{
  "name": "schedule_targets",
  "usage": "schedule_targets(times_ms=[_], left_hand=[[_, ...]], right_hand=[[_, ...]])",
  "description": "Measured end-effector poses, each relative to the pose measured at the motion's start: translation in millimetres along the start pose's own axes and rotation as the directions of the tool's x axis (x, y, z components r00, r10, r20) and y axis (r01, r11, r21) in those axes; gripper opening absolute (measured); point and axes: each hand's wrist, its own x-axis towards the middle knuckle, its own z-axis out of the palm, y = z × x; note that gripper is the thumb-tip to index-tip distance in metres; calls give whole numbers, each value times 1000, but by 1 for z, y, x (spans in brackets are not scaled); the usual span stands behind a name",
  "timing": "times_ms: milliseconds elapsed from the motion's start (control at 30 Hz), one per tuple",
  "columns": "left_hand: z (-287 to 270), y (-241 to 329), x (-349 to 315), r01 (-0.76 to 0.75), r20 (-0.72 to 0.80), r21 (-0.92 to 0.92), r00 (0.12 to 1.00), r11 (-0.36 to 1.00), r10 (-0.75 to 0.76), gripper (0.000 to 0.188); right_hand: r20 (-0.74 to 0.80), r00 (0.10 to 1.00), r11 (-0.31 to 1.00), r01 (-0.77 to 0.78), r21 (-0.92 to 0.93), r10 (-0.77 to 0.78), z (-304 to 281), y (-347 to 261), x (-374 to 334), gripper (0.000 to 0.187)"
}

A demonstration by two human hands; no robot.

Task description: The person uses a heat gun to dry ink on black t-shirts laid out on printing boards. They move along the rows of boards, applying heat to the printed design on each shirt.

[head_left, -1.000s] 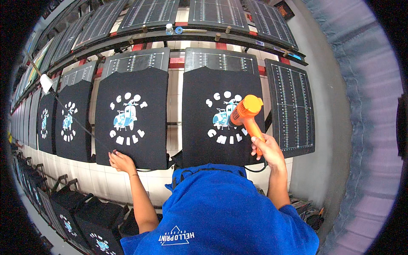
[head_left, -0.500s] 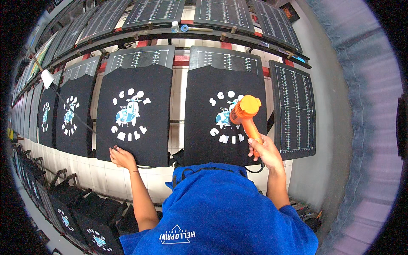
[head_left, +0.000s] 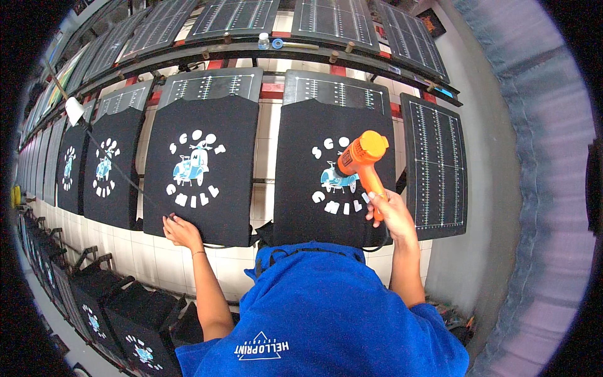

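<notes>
My right hand grips the handle of an orange hair dryer. Its dark nozzle points left over the scooter print on a black T-shirt, which lies flat on a dark printing board. My left hand is at the lower edge of a second black T-shirt with the same white and blue print. Its fingers are curled and seem to pinch a thin dark cord. That cord runs up left to a white fitting.
More shirts on boards line up to the left. At the right stands a bare marked board, near a curtain. A dark rail crosses behind, bearing a small bottle and a tape roll. Further shirts hang lower left.
The hair dryer has shifted slightly left and up over the print, and my right hand has moved with it. My left hand stays by the shirt's lower edge. The whole view has shifted slightly.
</notes>
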Motion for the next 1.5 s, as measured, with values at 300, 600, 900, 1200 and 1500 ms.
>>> schedule_targets(times_ms=[300, 600, 900, 1200, 1500], left_hand=[[0, 0, -2, -31, -7, -5, 999, 1000, 31, 29], [-5, 7, -2, 21, 23, -21, 1000, 1000, -21, 29], [-6, 10, -3, 31, 22, -24, 999, 999, -30, 29], [-2, 4, -2, 0, 11, -16, 1000, 1000, 1, 29], [-4, 6, -2, 4, 1, -24, 1000, 1000, -4, 29]], right_hand=[[0, 999, 996, 39, -81, -39, 21, -4, 11, 29], [70, 997, 999, 24, -38, -21, 22, -12, 14, 24], [17, 1000, 996, 2, -86, -1, 18, -8, 6, 22], [38, 998, 997, -37, -64, 39, 14, -3, -11, 28], [29, 999, 996, -40, -74, 42, 13, 4, -17, 27]])
